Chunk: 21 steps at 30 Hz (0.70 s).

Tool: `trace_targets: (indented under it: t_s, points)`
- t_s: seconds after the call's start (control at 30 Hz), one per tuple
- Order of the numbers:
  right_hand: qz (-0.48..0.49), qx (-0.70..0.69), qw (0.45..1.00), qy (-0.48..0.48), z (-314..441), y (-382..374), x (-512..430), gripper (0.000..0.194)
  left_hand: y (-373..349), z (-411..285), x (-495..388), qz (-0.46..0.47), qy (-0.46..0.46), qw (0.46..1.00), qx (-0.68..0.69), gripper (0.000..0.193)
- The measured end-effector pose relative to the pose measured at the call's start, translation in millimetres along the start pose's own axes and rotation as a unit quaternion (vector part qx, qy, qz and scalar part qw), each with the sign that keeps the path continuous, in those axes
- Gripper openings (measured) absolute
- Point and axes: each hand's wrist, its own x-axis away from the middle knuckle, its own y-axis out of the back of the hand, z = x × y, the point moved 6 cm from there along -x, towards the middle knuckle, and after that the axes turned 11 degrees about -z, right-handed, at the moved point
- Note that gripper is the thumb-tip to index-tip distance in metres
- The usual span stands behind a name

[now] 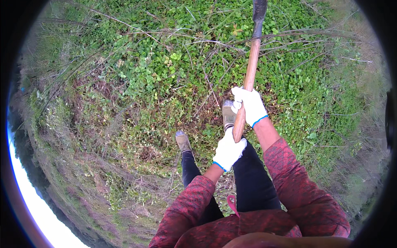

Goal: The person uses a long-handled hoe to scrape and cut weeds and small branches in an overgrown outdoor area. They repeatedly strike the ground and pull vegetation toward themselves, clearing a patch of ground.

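A long-handled tool with a wooden handle (252, 62) and a dark metal socket (257, 29) reaches up to the top edge of the view, where its far end is cut off. My left hand (229, 150), in a white knit glove with a blue cuff, is closed around the handle's near end. Farther up the shaft, my right hand (250, 104) grips the same handle in a matching glove. The tool slants away from me over low green plants (173, 62) and dry stems (217, 42). Whether its head touches the ground cannot be seen.
My two shoes (183, 141) stand on ground covered with leafy plants and dry grass, the right one (229, 114) close beneath the handle. Long thin dry stalks (297, 32) cross under the tool. Dense brush (356, 161) grows at the right; a grassy slope (77, 192) lies at lower left.
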Motion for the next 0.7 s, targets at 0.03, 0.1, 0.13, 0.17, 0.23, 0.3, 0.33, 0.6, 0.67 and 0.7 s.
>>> trace_targets:
  t_s: [0.03, 0.1, 0.13, 0.17, 0.23, 0.3, 0.33, 0.6, 0.67, 0.7]
  points:
    - [0.033, -0.036, 0.999, 0.011, 14.0, -7.3, -14.0, 0.017, 2.9, -8.8, -19.1, 0.000, -0.039, 0.999, -0.024, 0.056]
    - [0.006, -0.026, 0.999, 0.047, 35.0, -25.5, -40.6, 0.018, 19.6, -38.9, -49.7, 0.009, -0.102, 0.993, -0.053, 0.056]
    - [0.031, -0.031, 0.998, 0.047, 28.5, -40.4, -57.0, 0.018, 32.7, -39.7, -60.8, -0.006, -0.106, 0.994, -0.038, 0.055]
    - [0.051, -0.035, 0.997, 0.045, 14.7, -48.3, -68.1, 0.019, 39.1, -35.4, -65.4, -0.015, -0.108, 0.994, -0.023, 0.054]
    - [0.047, 0.042, 0.995, -0.078, -76.6, -53.7, -48.0, 0.015, 41.5, 39.4, -28.3, -0.055, 0.070, 0.989, 0.115, 0.048]
    - [0.117, 0.192, 0.939, -0.260, -188.3, -39.5, 5.8, 0.015, 23.8, 105.5, 53.3, -0.154, 0.260, 0.934, 0.189, 0.046]
    - [0.091, 0.185, 0.925, -0.320, -221.4, -32.1, 33.5, 0.014, 35.3, 126.0, 79.4, -0.171, 0.265, 0.942, 0.115, 0.045]
    - [0.073, 0.112, 0.968, -0.212, -154.1, -32.5, 54.5, 0.017, 36.3, 86.7, 84.8, -0.095, 0.164, 0.972, 0.139, 0.048]
    - [0.026, 0.136, 0.985, -0.103, -95.4, -35.1, 45.5, 0.015, 30.4, 67.0, 64.3, -0.045, 0.115, 0.980, 0.155, 0.053]
    - [0.029, 0.105, 0.993, -0.054, -76.6, -28.0, 27.3, 0.014, 35.5, 37.7, 50.4, -0.014, 0.064, 0.992, 0.109, 0.056]
